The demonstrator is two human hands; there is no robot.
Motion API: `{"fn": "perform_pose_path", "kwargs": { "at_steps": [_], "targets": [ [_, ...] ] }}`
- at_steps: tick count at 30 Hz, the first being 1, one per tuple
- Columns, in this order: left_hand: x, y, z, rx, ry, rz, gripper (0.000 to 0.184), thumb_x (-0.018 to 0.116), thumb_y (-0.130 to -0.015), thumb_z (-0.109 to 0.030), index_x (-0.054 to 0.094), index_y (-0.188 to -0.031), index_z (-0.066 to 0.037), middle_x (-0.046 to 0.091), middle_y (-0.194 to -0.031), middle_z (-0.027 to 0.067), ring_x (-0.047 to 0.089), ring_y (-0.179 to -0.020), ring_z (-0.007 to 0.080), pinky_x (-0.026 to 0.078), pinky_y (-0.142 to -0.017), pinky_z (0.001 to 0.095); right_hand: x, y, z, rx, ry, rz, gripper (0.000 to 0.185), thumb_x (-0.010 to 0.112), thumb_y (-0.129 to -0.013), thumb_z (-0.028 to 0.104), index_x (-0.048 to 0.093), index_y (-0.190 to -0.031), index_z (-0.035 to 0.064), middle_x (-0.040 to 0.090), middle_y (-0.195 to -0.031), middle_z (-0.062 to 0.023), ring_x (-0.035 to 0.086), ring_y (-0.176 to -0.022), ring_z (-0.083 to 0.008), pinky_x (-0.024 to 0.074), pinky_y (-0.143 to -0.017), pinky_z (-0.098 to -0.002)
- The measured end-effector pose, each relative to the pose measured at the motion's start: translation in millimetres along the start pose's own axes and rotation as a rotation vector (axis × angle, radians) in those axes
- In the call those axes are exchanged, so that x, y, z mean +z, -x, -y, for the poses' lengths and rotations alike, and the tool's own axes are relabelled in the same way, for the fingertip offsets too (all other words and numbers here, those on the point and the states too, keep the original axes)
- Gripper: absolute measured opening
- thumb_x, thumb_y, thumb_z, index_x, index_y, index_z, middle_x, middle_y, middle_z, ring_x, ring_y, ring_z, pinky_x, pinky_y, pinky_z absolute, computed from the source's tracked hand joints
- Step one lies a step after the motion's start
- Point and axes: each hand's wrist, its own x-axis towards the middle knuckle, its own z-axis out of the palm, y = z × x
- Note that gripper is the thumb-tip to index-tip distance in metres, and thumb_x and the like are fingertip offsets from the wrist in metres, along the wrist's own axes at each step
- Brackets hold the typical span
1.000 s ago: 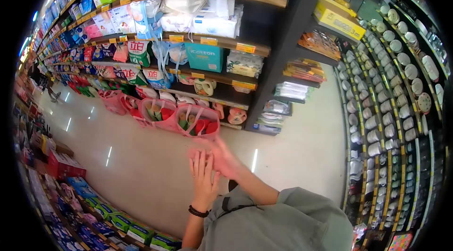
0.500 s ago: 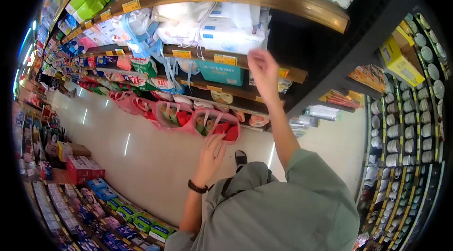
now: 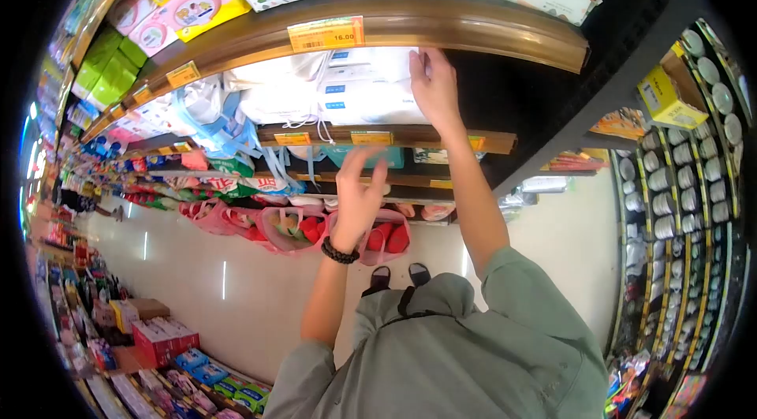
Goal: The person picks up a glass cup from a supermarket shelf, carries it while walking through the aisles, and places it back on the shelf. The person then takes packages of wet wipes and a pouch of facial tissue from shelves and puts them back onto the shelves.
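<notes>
White plastic-wrapped soft packs (image 3: 367,100) with small blue labels lie stacked on the middle shelf. My right hand (image 3: 435,89) is at their right end, its fingers curled and closed against the edge of the upper pack; the exact hold is partly hidden. Lower down, my left hand (image 3: 359,202), with a dark beaded bracelet (image 3: 339,252) on the wrist, is raised in front of the shelf edge. Its fingers are apart, slightly blurred, and hold nothing. Behind them a teal box (image 3: 392,157) shows in part.
A brown shelf edge (image 3: 441,17) with an orange price tag (image 3: 326,33) juts out above my hands. Pink bags with red items (image 3: 386,238) stand low by the floor. Light blue straps (image 3: 236,131) hang at the left. A dark upright (image 3: 579,96) borders the shelf.
My right hand has come up to the end of the white packs. My left hand has risen from the pink bags towards the shelf. My body is nearer the shelf.
</notes>
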Motion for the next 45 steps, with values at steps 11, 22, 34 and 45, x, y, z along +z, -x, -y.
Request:
{"fn": "perform_pose_path", "kwargs": {
  "at_steps": [11, 22, 34, 45],
  "targets": [
    [3.3, -26.2, 31.5, -0.451, 1.171, 0.25, 0.062, 0.053, -0.1, -0.041, 0.032, -0.146, -0.005, 0.044, -0.144, 0.0162, 0.05, -0.128, 0.0298, 0.043, -0.107, 0.0466, -100.6, 132.7, 27.2, 0.376, -0.605, -0.315, 0.02, 0.046, -0.106, 0.021, 0.054, -0.116, 0.0066, 0.059, -0.11, -0.003, 0.054, -0.107, -0.0121, 0.0421, -0.097, -0.0313],
    [45.4, 65.0, 0.7, -0.723, 0.992, 0.435, 0.06, 0.066, -0.087, -0.003, 0.039, -0.14, 0.001, 0.054, -0.132, 0.0105, 0.051, -0.121, 0.0192, 0.039, -0.105, 0.0333, -146.4, 285.7, 54.8, 0.551, -0.135, -0.495, 0.061, 0.051, -0.1, 0.019, 0.02, -0.151, 0.0019, 0.044, -0.14, -0.0137, 0.047, -0.125, -0.0208, 0.0406, -0.102, -0.0345],
    [172.9, 105.1, -98.3, -0.556, 0.937, 0.879, 0.07, 0.068, -0.084, -0.044, 0.04, -0.13, 0.001, 0.058, -0.106, 0.0072, 0.054, -0.08, 0.0119, 0.044, -0.061, 0.0265, -301.5, 360.6, 65.4, 0.521, -0.331, -0.881, 0.077, 0.067, -0.092, 0.021, 0.021, -0.152, 0.0027, 0.045, -0.141, -0.0135, 0.043, -0.13, -0.0215, 0.035, -0.109, -0.0362],
    [305.4, 153.2, -155.3, -0.509, 0.598, 1.442, 0.068, 0.067, -0.089, -0.019, 0.035, -0.146, 0.0, 0.052, -0.133, 0.013, 0.052, -0.121, 0.0214, 0.041, -0.103, 0.0349, -444.0, 421.8, 59.2, 0.611, -0.115, -0.875, 0.089, 0.075, -0.087, 0.027, 0.02, -0.151, -0.0008, 0.048, -0.138, -0.0188, 0.049, -0.127, -0.026, 0.0411, -0.105, -0.0378]
  ]
}}
